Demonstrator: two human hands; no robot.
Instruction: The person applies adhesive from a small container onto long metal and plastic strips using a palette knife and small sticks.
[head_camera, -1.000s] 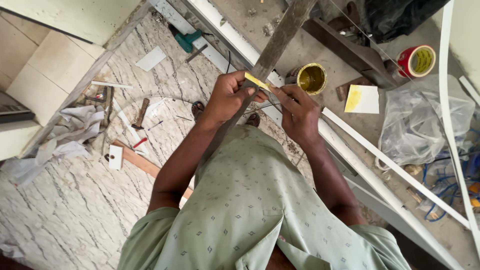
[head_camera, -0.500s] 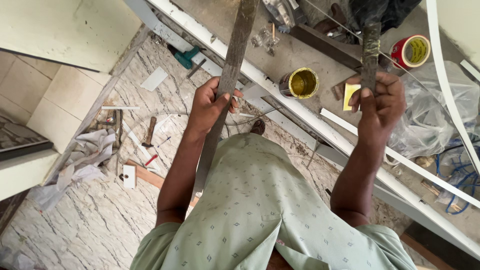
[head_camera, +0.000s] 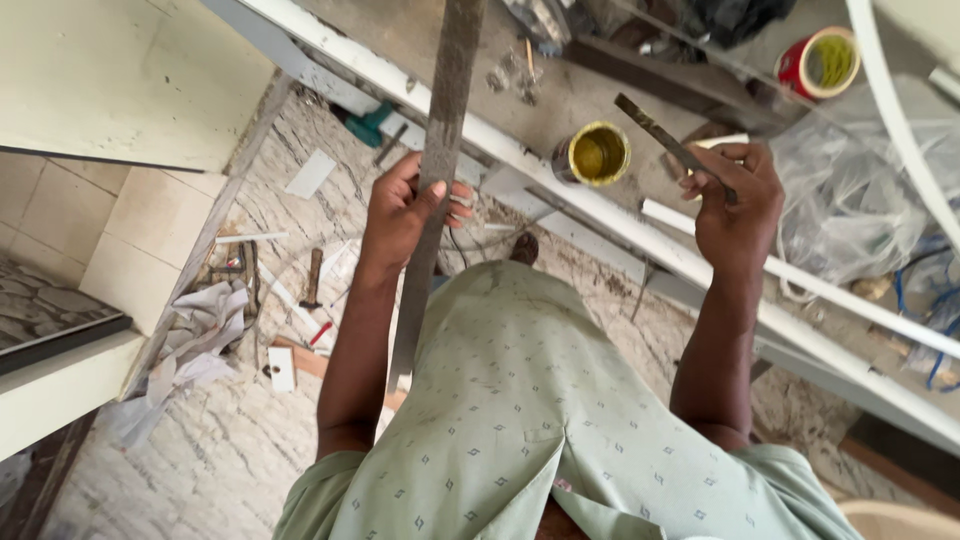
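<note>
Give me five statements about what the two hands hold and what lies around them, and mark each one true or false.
1. The left hand grips a long grey strip. True.
2. The right hand is empty. False: it holds a short dark strip that sticks out up and to the left.
3. An open tin with yellow inside stands between the two hands. True.
4. The red roll of tape lies on the marble floor beside the hammer. False: it sits at the upper right, far from the hammer.
5. Both hands are on the long grey strip. False: only the left hand holds it.
</note>
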